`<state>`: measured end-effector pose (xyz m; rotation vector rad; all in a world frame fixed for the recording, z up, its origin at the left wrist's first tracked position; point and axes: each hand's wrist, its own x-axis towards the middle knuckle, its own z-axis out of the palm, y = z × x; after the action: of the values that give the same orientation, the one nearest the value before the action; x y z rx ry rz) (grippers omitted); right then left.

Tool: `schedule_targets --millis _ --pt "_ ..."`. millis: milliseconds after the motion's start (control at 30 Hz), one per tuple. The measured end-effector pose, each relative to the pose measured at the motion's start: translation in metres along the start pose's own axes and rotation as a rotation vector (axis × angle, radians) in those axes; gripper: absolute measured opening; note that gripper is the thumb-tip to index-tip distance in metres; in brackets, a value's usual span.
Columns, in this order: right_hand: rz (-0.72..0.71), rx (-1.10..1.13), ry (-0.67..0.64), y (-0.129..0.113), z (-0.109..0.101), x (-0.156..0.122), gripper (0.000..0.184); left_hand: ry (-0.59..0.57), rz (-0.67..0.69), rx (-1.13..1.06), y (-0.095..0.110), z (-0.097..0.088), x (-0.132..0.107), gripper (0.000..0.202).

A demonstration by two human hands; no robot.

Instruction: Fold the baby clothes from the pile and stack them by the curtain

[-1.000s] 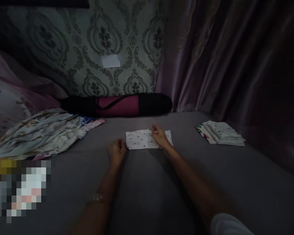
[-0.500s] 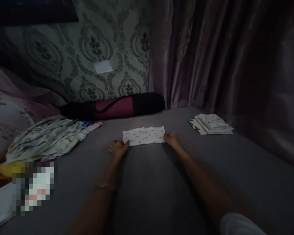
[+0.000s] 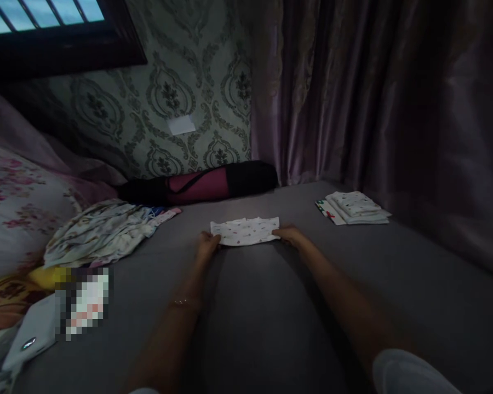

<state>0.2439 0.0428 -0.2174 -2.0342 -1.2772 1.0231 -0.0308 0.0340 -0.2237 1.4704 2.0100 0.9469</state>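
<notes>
A small white printed cloth lies folded into a strip on the grey bed sheet. My left hand pinches its near left corner. My right hand is closed on its near right corner. Both arms reach forward across the bed. The room is dim and the fingers show only in part.
A stack of folded printed cloths lies at the right by the curtain. A heap of unfolded clothes lies at the left beside a floral pillow. A dark pink-and-black roll bag rests against the patterned wall.
My right hand slid off the top of the cloth to its right corner, and my left hand came up to the left corner. The cloth now looks narrower. The camera tilted up.
</notes>
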Motion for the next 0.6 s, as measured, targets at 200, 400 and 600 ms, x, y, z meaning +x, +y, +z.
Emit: schedule_targets --millis 200,400,600 --pt "0.0 0.064 -0.127 0.027 -0.015 -0.043 0.029 -0.067 -0.128 -0.044 -0.009 -0.02 -0.042 0.029" --pt "0.021 0.015 -0.222 0.053 -0.022 -0.07 0.031 -0.202 0.034 0.01 -0.035 -0.032 -0.086 0.033" --pt "-0.044 -0.062 -0.179 0.075 -0.024 -0.085 0.033 -0.258 0.203 0.22 -0.048 -0.036 -0.11 0.034"
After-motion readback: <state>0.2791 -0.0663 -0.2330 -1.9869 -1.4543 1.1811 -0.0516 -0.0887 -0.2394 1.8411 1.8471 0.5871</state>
